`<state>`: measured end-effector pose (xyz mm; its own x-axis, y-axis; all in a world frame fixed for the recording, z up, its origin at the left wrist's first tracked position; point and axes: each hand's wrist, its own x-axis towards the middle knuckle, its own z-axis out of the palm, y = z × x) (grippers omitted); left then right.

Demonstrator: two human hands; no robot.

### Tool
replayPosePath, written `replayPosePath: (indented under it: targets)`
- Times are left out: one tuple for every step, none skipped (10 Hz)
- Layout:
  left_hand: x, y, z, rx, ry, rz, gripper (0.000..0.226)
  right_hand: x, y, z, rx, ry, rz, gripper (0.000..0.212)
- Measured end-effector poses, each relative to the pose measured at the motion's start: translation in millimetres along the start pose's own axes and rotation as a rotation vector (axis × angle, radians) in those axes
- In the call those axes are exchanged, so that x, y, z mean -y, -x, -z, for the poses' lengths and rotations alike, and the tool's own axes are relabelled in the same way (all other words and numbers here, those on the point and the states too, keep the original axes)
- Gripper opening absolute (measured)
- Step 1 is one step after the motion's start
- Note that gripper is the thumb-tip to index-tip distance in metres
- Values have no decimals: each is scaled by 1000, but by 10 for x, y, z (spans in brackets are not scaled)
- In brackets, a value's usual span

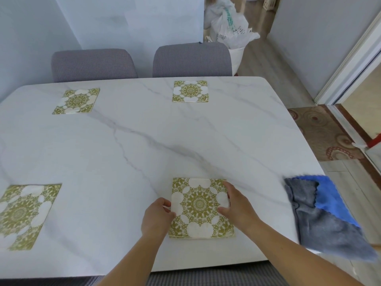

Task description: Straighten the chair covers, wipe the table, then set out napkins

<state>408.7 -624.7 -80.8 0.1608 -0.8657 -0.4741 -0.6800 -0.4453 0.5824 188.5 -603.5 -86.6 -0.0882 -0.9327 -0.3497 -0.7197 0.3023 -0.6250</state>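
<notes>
A white marble table [134, 145] carries several square napkins with a gold-green pattern. One napkin [201, 207] lies near the front edge. My left hand [157, 216] pinches its left edge with curled fingers. My right hand [236, 205] holds its right edge, thumb lying on top of the paper. Another napkin [24, 213] lies at the front left, one [77, 101] at the back left and one [190, 91] at the back middle. Two chairs with grey covers [92, 64] [191, 58] stand behind the table.
A grey cloth [321, 223] and a blue cloth [332, 195] lie together on the table's right front corner, hanging over the edge. A patterned rug [321, 133] covers the floor to the right. White bags [231, 27] stand behind the right chair. A grey chair cover [206, 275] shows below the front edge.
</notes>
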Motion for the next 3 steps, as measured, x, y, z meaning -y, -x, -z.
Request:
replayPosePath:
  targets:
    - [5,18,-11,-20,-57,-9,31,-49,-4,-6,-29,96,-10,78]
    - [14,60,8,-25,-142,-3,40,-79,23,14,-60,164,-34,75]
    - [5,50,47,-45,-136,-22,47,-119,28,81,-154,106,-57,64]
